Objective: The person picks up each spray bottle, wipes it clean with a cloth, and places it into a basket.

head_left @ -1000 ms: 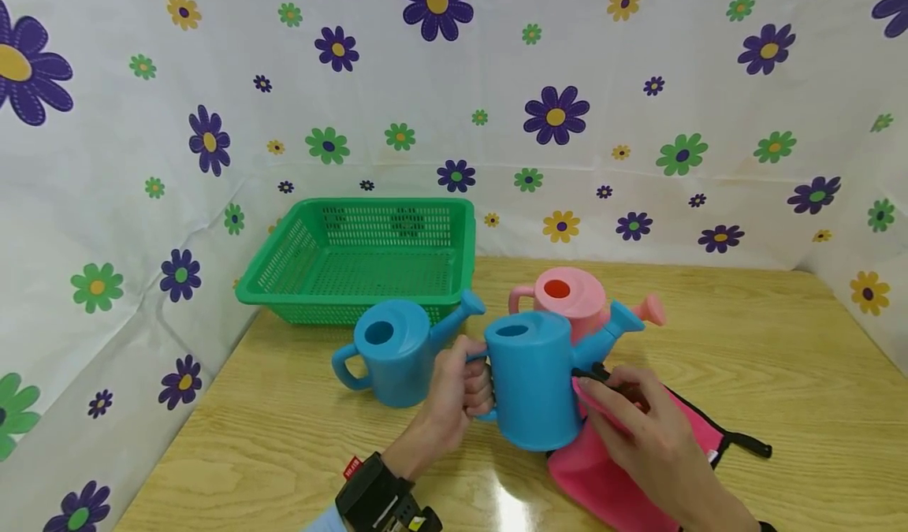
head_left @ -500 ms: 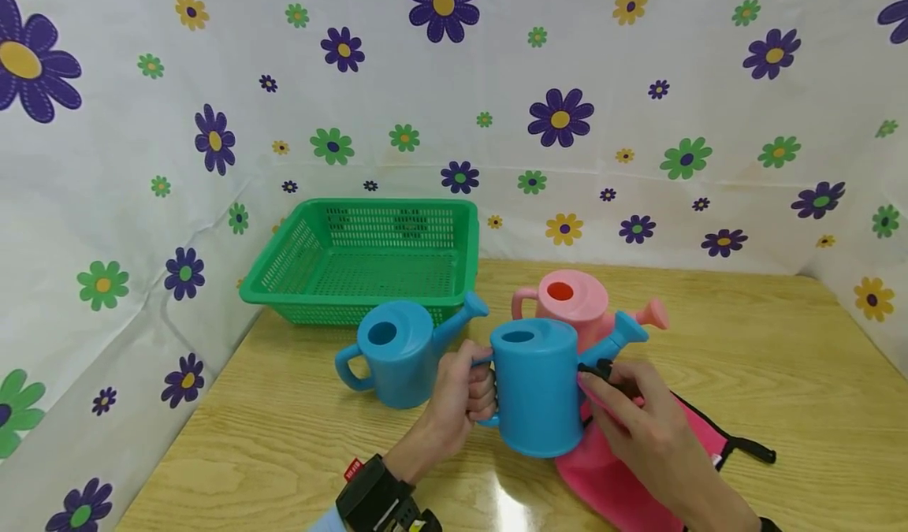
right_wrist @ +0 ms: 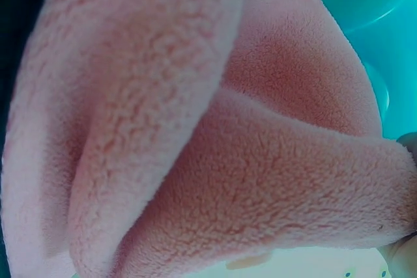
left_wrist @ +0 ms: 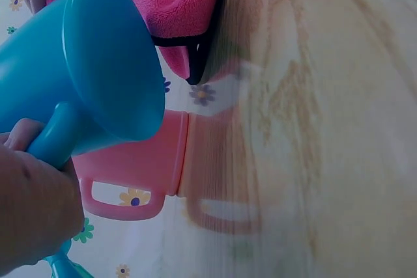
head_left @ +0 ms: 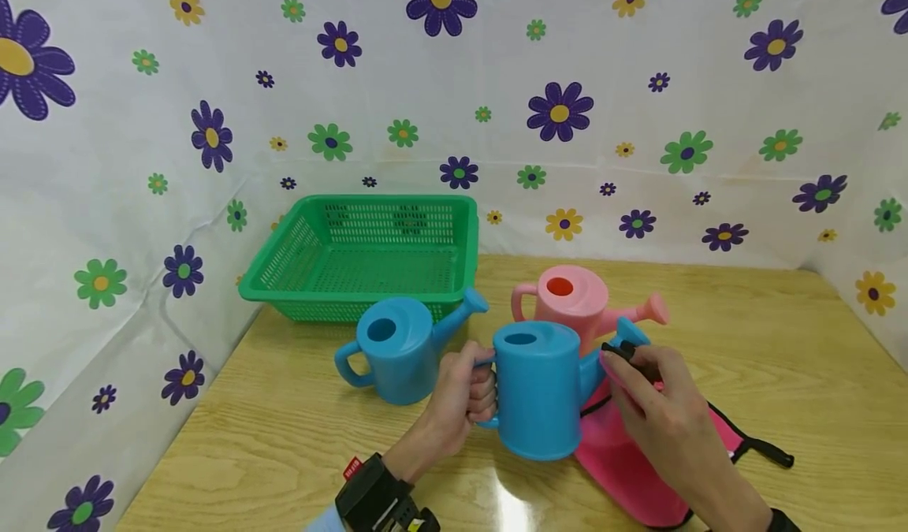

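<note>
My left hand [head_left: 461, 394] grips the handle of a blue watering can [head_left: 539, 386], held just above the wooden table [head_left: 284, 437]; the can [left_wrist: 91, 76] fills the upper left of the left wrist view. My right hand [head_left: 649, 402] pinches the black-trimmed top edge of a pink fleece bag [head_left: 624, 461] and lifts it beside the can's spout. The fleece [right_wrist: 195, 135] fills the right wrist view. A second blue can [head_left: 393, 351] stands to the left, and a pink can [head_left: 574, 299] stands behind.
A green mesh basket [head_left: 369, 256] sits at the back left of the table. Floral cloth walls [head_left: 638, 106] close in the back and both sides. The bag's black strap [head_left: 762, 449] trails to the right.
My right hand has raised the bag's top edge higher, up to the can's spout. The held blue can has shifted slightly.
</note>
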`<state>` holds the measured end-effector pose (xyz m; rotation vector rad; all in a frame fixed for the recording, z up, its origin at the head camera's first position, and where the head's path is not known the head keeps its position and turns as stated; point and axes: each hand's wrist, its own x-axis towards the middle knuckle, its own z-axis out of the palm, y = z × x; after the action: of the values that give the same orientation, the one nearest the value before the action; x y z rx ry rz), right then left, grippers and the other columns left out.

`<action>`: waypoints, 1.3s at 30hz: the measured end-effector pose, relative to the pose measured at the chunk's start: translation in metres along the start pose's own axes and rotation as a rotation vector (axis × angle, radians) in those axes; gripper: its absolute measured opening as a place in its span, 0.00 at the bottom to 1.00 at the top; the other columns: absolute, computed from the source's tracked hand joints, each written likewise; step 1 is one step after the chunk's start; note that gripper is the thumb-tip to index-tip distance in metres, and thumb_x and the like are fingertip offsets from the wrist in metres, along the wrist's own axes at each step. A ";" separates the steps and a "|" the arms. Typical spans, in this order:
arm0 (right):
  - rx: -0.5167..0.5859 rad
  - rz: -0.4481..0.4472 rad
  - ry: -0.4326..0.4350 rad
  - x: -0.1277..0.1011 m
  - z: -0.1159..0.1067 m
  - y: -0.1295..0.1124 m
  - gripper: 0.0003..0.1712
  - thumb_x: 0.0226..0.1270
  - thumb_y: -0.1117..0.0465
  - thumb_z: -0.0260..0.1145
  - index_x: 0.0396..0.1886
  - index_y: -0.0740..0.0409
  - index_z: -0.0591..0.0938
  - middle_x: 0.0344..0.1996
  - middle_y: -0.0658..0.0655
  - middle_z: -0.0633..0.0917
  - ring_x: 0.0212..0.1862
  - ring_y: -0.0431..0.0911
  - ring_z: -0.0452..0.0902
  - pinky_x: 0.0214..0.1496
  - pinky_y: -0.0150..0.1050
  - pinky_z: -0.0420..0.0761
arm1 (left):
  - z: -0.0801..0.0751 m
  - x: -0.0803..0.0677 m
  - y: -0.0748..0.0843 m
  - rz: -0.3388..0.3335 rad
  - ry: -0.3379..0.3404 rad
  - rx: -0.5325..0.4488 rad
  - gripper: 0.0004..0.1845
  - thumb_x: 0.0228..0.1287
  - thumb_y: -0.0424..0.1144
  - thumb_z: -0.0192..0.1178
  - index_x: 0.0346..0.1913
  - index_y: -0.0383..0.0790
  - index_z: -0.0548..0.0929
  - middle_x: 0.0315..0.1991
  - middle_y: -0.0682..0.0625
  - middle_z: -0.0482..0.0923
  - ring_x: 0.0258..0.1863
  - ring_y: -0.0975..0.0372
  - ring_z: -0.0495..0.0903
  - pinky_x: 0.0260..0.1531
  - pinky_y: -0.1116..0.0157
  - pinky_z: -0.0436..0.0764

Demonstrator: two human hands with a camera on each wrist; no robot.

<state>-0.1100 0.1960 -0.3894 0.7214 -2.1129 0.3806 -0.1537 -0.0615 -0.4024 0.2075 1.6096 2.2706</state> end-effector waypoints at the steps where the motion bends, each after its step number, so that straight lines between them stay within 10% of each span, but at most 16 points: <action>1: -0.005 0.004 0.001 0.000 0.000 0.000 0.32 0.84 0.48 0.44 0.50 0.65 0.88 0.38 0.66 0.77 0.38 0.50 0.77 0.33 0.42 0.86 | 0.000 0.000 0.000 0.000 -0.001 0.000 0.27 0.70 0.42 0.48 0.11 0.50 0.55 0.09 0.61 0.53 0.08 0.69 0.54 0.12 0.71 0.56; 26: -0.023 0.117 0.291 0.009 -0.001 0.009 0.28 0.80 0.47 0.55 0.45 0.68 0.89 0.36 0.71 0.77 0.36 0.54 0.74 0.41 0.29 0.73 | 0.001 0.000 0.001 -0.018 0.017 -0.039 0.27 0.71 0.42 0.47 0.11 0.50 0.54 0.08 0.61 0.53 0.07 0.69 0.53 0.12 0.72 0.55; 39: -0.040 0.133 0.210 0.005 0.000 0.007 0.30 0.80 0.44 0.54 0.49 0.65 0.89 0.39 0.70 0.78 0.40 0.53 0.77 0.41 0.31 0.78 | 0.002 0.000 0.000 -0.021 -0.002 -0.055 0.27 0.71 0.44 0.47 0.12 0.50 0.54 0.09 0.61 0.53 0.07 0.69 0.53 0.12 0.72 0.55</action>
<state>-0.1166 0.1999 -0.3852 0.4966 -1.9680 0.4641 -0.1530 -0.0597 -0.4016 0.1778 1.5394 2.2942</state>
